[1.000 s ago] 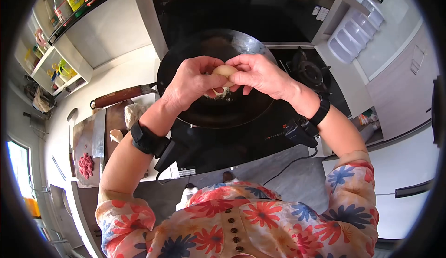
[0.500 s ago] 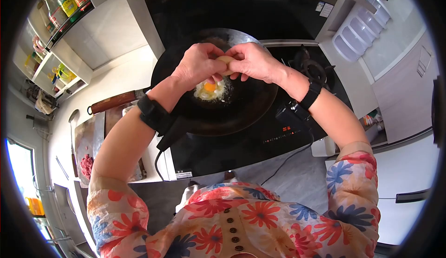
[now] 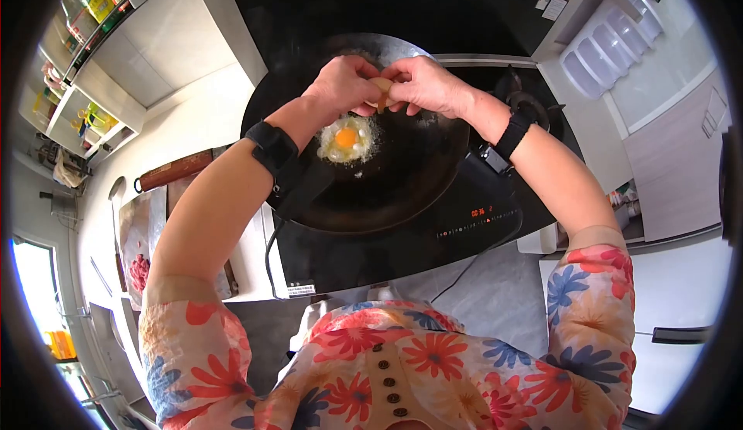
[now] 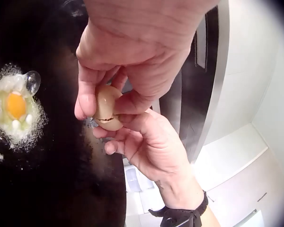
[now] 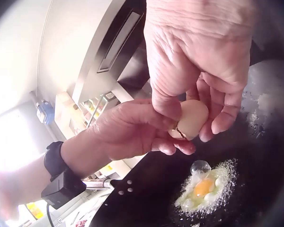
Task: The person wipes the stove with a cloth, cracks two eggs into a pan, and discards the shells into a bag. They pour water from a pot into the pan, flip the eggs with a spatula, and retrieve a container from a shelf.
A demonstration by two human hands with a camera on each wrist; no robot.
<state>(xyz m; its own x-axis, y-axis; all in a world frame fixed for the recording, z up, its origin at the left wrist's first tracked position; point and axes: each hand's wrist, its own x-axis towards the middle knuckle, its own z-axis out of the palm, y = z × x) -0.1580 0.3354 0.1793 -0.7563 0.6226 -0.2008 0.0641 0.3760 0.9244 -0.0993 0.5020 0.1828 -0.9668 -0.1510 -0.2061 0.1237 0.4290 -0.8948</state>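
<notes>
Over the far part of a black wok [image 3: 387, 190], both hands pinch one brown egg [image 3: 382, 84] between thumbs and fingers. My left hand [image 3: 340, 87] grips its left side and my right hand [image 3: 428, 88] its right. A jagged crack runs across the shell [image 5: 193, 119] in both wrist views, close to the thumbs. In the head view an orange-brown patch shows just under the egg. Below the hands, a fried egg [image 3: 346, 139] with a whole yolk lies in the wok, its white bubbling at the edge; the left wrist view shows a clear bubble beside the yolk.
The wok stands on a black cooktop [image 3: 371, 263] with lit red digits. Its wooden handle [image 3: 174, 171] points left above a cutting board [image 3: 143, 229] with minced meat [image 3: 139, 272]. A ladle [image 3: 117, 190] lies farther left. A second burner [image 3: 526, 109] is at the right.
Both hands have shifted slightly away from the body with the egg. The fried egg, mostly hidden by the hands a second ago, now shows fully. The orange-brown patch has appeared under the held egg.
</notes>
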